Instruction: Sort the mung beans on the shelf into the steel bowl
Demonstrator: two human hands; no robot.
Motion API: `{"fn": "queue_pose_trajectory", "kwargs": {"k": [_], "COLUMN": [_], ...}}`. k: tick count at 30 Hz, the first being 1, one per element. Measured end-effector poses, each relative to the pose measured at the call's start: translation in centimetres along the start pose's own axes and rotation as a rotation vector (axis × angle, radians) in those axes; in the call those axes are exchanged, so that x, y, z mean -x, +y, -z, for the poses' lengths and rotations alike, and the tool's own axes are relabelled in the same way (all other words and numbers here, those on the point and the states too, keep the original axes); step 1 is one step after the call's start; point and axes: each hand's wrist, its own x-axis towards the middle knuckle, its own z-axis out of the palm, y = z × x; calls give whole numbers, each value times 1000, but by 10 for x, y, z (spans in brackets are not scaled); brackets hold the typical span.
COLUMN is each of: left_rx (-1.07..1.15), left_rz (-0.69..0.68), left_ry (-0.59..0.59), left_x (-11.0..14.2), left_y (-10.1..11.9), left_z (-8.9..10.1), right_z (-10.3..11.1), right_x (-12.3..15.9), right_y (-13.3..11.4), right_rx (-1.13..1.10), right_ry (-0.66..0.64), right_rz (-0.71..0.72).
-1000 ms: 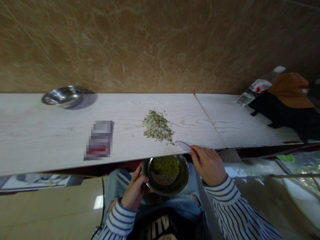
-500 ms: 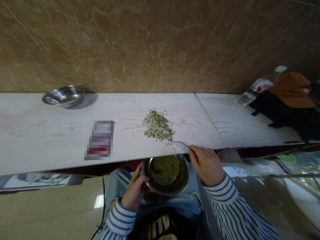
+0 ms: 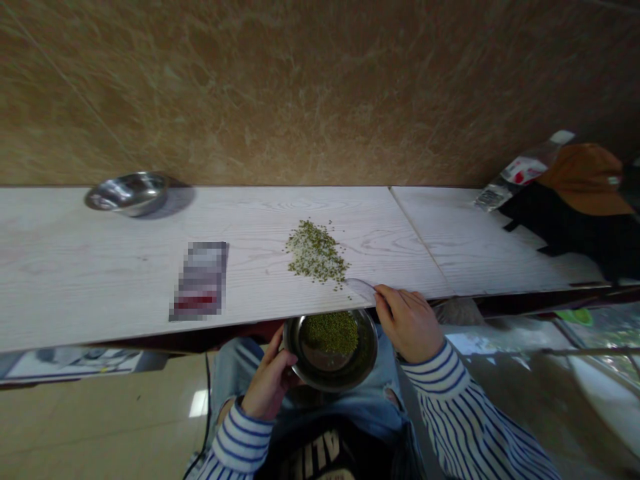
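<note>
Two hands (image 3: 270, 383) (image 3: 413, 325), bowl (image 3: 327, 362) in left, grain pile (image 3: 317, 253) ahead between them

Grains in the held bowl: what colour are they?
The grains are green, best seen in the head view.

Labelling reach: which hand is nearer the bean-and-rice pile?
Right. The right hand is lower right of the bean-and-rice pile; the left hand is farther, below the table edge.
</note>
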Motion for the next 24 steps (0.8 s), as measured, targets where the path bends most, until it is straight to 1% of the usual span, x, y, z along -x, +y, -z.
{"fn": "queue_pose_trajectory", "kwargs": {"k": [5, 14, 19, 24], "left_rx": [1, 11, 1, -10], "left_rz": [-1, 13, 9, 15], "left_ry": [-22, -52, -31, -52], "left_x": [-2, -4, -4, -3], "left_y": [-1, -1, -1, -2], "left_z": [2, 5, 6, 5], "right_z": [0, 0, -3, -2], "right_x": [1, -3, -3, -4], "right_y": [4, -3, 2, 5], "right_rx": [0, -22, -2, 6], "right_ry": [16, -15, -11, -8], "right_rz": [-2, 7, -17, -32]}}
